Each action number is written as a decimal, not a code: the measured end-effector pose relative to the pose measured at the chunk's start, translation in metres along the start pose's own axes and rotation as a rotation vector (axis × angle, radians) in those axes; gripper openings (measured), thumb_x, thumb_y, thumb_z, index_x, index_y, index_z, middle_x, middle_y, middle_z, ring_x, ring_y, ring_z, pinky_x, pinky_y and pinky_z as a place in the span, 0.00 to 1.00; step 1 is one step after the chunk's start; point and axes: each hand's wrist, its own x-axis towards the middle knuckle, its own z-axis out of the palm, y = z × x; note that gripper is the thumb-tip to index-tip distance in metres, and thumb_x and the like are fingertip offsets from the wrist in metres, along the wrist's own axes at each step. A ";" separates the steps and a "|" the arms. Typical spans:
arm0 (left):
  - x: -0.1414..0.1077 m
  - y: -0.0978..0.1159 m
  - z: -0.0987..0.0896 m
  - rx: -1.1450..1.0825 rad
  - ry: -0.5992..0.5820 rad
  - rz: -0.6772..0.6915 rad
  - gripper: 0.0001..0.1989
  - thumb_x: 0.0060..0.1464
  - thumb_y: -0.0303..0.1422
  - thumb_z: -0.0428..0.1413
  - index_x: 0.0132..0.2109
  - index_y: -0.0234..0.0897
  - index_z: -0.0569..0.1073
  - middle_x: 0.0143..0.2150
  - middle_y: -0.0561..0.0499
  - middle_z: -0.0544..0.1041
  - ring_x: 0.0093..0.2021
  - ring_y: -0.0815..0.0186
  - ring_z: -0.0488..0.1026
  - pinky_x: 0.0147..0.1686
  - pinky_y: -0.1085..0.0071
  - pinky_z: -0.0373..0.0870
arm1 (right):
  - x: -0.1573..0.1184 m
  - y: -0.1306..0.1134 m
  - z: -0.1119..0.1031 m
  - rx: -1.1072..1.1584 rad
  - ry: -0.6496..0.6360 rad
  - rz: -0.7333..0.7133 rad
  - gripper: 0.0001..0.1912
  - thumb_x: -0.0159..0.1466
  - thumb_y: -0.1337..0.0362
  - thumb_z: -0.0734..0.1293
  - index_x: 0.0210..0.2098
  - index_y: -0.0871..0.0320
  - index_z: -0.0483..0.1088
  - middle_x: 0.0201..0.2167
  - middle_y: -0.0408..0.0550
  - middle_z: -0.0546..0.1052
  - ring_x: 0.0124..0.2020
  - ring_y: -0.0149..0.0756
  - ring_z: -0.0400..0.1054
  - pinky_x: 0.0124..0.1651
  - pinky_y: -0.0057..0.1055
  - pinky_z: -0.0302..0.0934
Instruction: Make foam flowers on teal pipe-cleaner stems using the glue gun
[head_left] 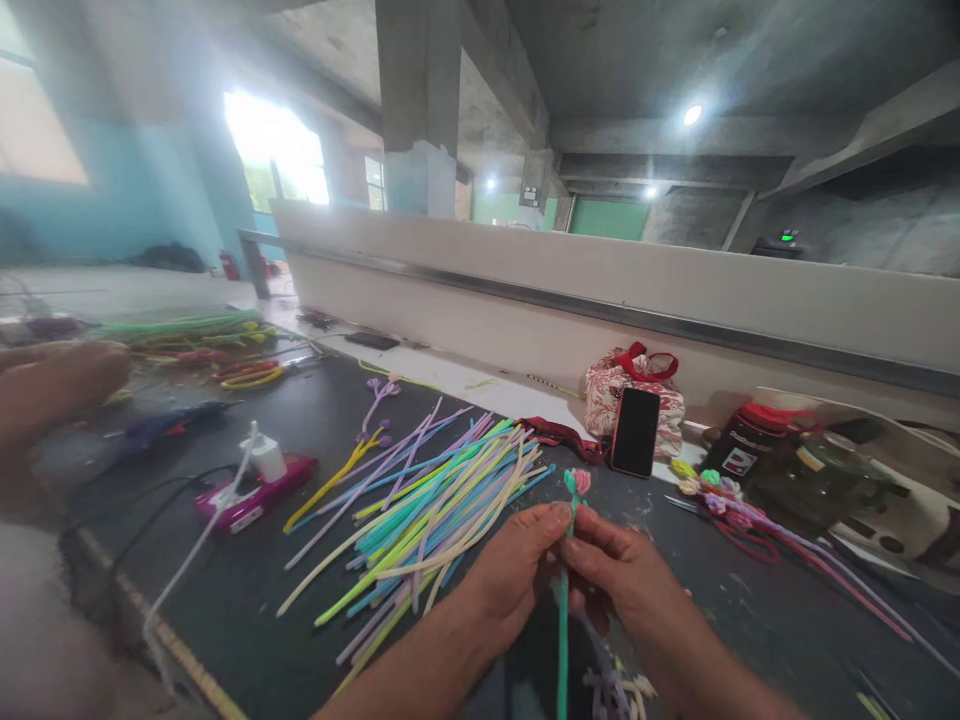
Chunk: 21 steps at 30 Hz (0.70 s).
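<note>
Between my two hands is a green pipe cleaner (563, 640) with a small pink and green flower head (579, 483) at its top. My left hand (517, 560) pinches the stem just below the flower, thumb and fingertips together. Close against it, my right hand (619, 565) also has its fingers closed on the same stem from the right. The stem hangs down between the hands toward the table edge. A big spread of pastel pipe cleaners (442, 510) lies on the dark table to the left. Below my hands are some purple and cream twisted pieces (619, 690).
Finished pipe-cleaner flowers (720, 490) lie at the right, near a jar (817, 475). A phone (635, 432) leans on a patterned bag (607, 385). A pink power strip (255, 490) with cables sits at left. Another person's hand (67, 375) shows at far left.
</note>
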 end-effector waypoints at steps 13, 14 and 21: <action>-0.001 0.002 -0.005 0.267 0.158 0.019 0.12 0.43 0.37 0.60 0.28 0.31 0.70 0.22 0.52 0.71 0.20 0.70 0.67 0.21 0.74 0.62 | -0.005 0.009 -0.005 -0.157 0.039 0.040 0.11 0.57 0.57 0.63 0.27 0.60 0.68 0.13 0.36 0.66 0.13 0.23 0.56 0.16 0.21 0.47; -0.001 0.003 -0.005 0.302 0.189 0.035 0.11 0.43 0.36 0.60 0.28 0.31 0.70 0.23 0.52 0.71 0.22 0.71 0.68 0.23 0.75 0.63 | -0.006 0.006 -0.010 -0.171 0.032 0.041 0.10 0.56 0.58 0.64 0.28 0.60 0.68 0.14 0.36 0.67 0.14 0.24 0.57 0.17 0.22 0.49; 0.001 0.011 -0.006 0.462 0.329 -0.054 0.12 0.40 0.38 0.61 0.25 0.32 0.71 0.20 0.55 0.69 0.18 0.75 0.62 0.18 0.78 0.55 | -0.086 0.003 -0.084 -0.913 0.190 -0.104 0.08 0.58 0.57 0.62 0.30 0.50 0.72 0.26 0.42 0.75 0.27 0.35 0.69 0.30 0.28 0.62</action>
